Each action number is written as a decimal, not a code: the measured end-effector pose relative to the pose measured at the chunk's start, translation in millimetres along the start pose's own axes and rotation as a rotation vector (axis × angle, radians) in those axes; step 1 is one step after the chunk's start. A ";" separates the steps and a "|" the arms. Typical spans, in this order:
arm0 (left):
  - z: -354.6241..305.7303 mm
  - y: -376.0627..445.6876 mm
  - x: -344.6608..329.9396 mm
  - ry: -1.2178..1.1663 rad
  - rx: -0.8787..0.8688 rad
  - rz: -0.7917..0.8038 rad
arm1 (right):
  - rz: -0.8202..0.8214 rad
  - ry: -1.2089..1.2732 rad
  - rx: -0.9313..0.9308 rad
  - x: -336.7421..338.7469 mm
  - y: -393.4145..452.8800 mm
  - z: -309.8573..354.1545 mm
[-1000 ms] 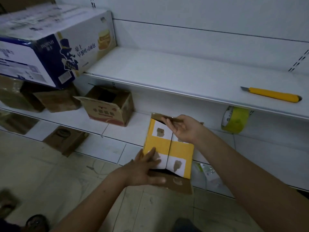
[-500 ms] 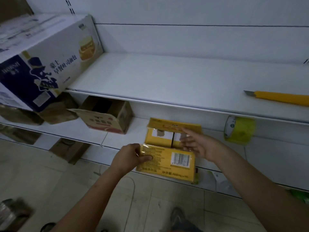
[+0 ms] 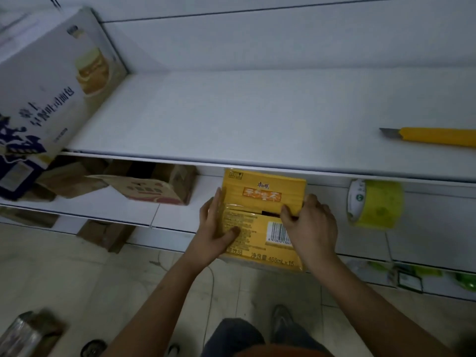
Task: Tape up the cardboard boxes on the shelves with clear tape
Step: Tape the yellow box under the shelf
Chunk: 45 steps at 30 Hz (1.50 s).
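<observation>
1. Nearest the camera, both forearms reach forward and meet at the yellow box (image 3: pixel 260 217), which sits at the near edge of the lower shelf (image 3: pixel 103 202), its printed near flap hanging out over the floor.
2. The left hand (image 3: pixel 215 230) lies against the box's left side, fingers fairly straight up the edge and thumb pressed flat on the near flap. It steadies the box without wrapping round it.
3. The right hand (image 3: pixel 310 225) covers the right end, fingers curled over the seam where the two flaps meet and pinching the edge there. A dark gap shows at that seam, so the flaps are not yet fully closed.
4. Handling, as a judgement: thin printed cardboard, probably empty and light, so it should shift easily and its flaps spring open. The glossy surface may be slick. It is best held by the two side edges, with the flaps pressed down beside the seam, leaving the seam bare for tape.
5. Just right of the right hand, on the same shelf, stands the tape roll (image 3: pixel 374 203), near but not touching.
6. To the left lies a brown open box (image 3: pixel 154 188), well apart.
7. Farther back, on the upper shelf (image 3: pixel 231 119), a yellow utility knife (image 3: pixel 435 136) lies at far right and a large white-and-blue carton (image 3: pixel 49 86) at far left.
</observation>
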State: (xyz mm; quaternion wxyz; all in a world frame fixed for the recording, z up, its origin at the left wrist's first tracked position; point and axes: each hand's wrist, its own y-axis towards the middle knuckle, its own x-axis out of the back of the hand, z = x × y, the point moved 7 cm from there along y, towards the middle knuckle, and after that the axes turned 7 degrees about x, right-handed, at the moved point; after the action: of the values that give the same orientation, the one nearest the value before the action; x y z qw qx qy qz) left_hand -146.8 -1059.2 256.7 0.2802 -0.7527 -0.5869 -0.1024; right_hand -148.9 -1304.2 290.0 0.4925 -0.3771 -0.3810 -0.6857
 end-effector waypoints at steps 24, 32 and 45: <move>-21.2 54.1 3.7 -0.169 -0.083 0.148 | -0.077 0.931 -0.152 -38.4 -29.9 -7.9; -26.0 46.7 -5.6 -0.258 -0.111 0.070 | -0.052 0.608 -0.149 -28.0 -19.0 -14.4; -61.9 93.0 -40.7 -0.225 -0.070 -0.033 | -0.995 0.462 -0.532 111.1 -88.5 -74.6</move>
State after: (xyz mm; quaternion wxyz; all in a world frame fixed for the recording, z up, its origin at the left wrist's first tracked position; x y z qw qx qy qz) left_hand -60.2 -1140.7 259.9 0.1842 -0.7589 -0.6231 -0.0423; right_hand -270.3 -1394.2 344.1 0.0716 -0.1054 -0.2103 -0.9693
